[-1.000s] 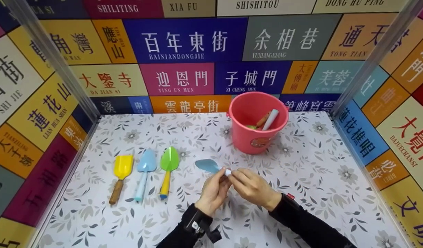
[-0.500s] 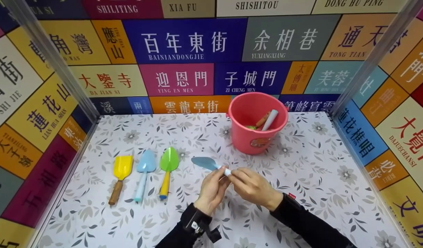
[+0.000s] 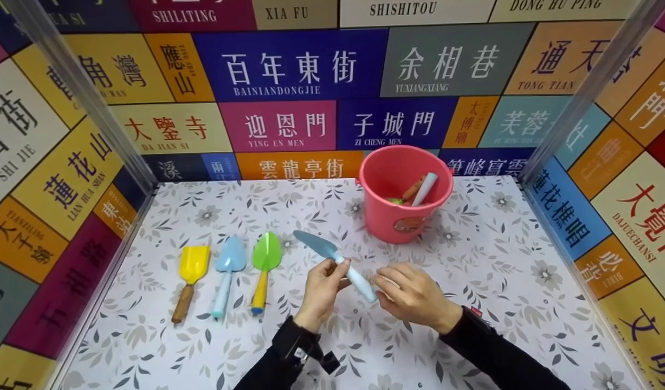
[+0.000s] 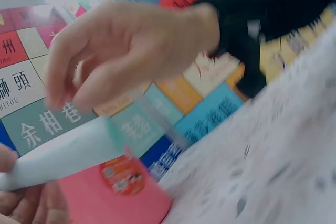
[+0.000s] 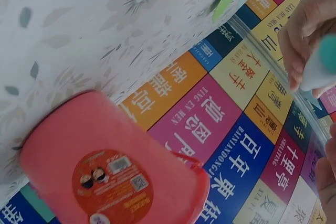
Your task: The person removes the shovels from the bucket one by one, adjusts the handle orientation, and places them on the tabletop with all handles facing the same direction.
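Observation:
A small trowel [image 3: 315,244] with a grey-blue blade and pale blue handle is held up over the table, its blade pointing to the far left. My left hand [image 3: 318,295] pinches it where handle meets blade. Just right of the handle end, my right hand [image 3: 415,297] hovers with loosely bent fingers, apart from the trowel. In the left wrist view, a gap shows between the right hand [image 4: 128,45] and the handle [image 4: 68,150]. The right wrist view catches the handle's teal end [image 5: 328,53] at the right edge.
A pink bucket [image 3: 383,219] holding trowels with brown and pale handles stands at the back. On the left lie a yellow shovel [image 3: 194,261], a light blue trowel [image 3: 231,257] and a green trowel [image 3: 266,252]. Sign-printed walls [image 3: 289,65] enclose the floral tabletop [image 3: 473,260].
The right hand has let go of the trowel handle and drawn away to the right. In the left hand, the trowel has turned so its blade points farther back and its handle shows.

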A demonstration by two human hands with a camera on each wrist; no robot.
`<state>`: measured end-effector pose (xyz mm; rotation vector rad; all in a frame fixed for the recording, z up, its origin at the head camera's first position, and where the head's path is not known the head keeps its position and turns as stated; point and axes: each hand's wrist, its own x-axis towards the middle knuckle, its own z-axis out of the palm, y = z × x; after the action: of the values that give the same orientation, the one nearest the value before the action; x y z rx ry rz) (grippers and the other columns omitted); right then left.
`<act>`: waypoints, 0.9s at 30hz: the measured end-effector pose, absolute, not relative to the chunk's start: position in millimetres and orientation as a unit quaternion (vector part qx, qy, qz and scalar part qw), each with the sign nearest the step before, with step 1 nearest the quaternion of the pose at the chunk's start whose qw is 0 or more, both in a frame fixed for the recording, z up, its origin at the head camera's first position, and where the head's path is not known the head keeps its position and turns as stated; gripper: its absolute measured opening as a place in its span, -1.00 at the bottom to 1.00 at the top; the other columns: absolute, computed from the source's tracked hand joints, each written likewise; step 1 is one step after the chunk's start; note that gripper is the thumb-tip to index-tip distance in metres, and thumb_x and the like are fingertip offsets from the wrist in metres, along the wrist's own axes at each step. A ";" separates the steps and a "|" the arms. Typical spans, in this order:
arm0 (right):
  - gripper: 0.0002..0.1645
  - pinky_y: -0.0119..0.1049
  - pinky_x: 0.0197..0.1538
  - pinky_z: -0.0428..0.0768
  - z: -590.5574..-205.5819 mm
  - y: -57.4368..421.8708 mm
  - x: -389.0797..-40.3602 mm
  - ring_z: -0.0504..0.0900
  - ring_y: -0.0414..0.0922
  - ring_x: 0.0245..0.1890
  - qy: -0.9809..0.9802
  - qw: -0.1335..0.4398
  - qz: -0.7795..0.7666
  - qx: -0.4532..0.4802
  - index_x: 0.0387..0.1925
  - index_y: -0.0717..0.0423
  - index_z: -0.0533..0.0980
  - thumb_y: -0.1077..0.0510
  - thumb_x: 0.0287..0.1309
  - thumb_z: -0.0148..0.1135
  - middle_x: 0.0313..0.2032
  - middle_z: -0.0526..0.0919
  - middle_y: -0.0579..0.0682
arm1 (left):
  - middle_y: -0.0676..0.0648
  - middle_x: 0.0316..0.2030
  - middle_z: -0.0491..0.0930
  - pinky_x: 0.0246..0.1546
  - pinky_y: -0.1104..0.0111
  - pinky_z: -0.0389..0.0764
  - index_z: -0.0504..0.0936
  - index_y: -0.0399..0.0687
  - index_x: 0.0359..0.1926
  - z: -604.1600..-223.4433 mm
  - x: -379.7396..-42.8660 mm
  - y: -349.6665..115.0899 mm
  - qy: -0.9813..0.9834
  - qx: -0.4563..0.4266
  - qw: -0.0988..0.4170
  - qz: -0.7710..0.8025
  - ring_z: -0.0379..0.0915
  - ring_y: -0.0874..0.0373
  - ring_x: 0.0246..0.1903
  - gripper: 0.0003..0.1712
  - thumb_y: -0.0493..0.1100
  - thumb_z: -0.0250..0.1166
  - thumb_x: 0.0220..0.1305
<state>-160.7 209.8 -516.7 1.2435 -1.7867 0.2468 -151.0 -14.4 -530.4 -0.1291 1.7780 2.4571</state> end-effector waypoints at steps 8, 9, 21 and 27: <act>-0.72 -0.08 -0.15 0.71 -516.4 252.1 -156.8 0.75 0.05 -0.20 -0.779 0.419 0.101 0.455 -0.12 0.22 0.75 0.14 0.23 0.31 -0.19 0.82 0.10 | 0.04 -0.41 0.67 -0.24 0.50 0.73 0.68 -0.36 -0.27 -528.6 -152.9 -47.5 0.766 0.040 0.029 0.641 0.59 0.33 -0.37 -0.72 -0.20 0.39 0.57; -0.69 -0.07 -0.15 0.70 -516.8 257.3 -156.0 0.75 0.06 -0.19 -0.786 0.413 0.101 0.448 -0.12 0.23 0.75 0.15 0.15 0.35 -0.19 0.81 0.11 | 0.02 -0.44 0.67 -0.29 0.51 0.69 0.64 -0.28 -0.34 -528.3 -153.0 -51.9 0.785 0.052 0.021 0.617 0.58 0.35 -0.41 -0.69 -0.17 0.40 0.56; -0.64 -0.02 -0.17 0.69 -530.4 299.3 -143.9 0.73 0.06 -0.18 -0.834 0.374 0.104 0.393 -0.08 0.20 0.74 0.04 0.19 0.37 -0.19 0.77 0.09 | 0.06 -0.58 0.58 -0.49 0.33 0.38 0.60 0.03 -0.45 -584.8 -185.8 -93.6 0.862 0.172 -0.097 0.467 0.39 0.21 -0.57 -0.58 0.11 0.40 0.55; -0.59 -0.03 -0.19 0.67 -538.4 307.5 -139.1 0.72 0.07 -0.19 -0.843 0.359 0.123 0.380 -0.10 0.23 0.73 0.12 -0.02 0.47 -0.19 0.76 0.10 | 0.05 -0.60 0.52 -0.52 0.35 0.35 0.55 0.02 -0.50 -569.9 -187.7 -102.2 0.874 0.157 -0.051 0.456 0.34 0.19 -0.59 -0.57 0.02 0.45 0.51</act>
<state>-139.1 307.5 -538.4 0.9804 -2.1749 0.3161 -187.7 -102.2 -569.9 0.5104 2.8400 1.4815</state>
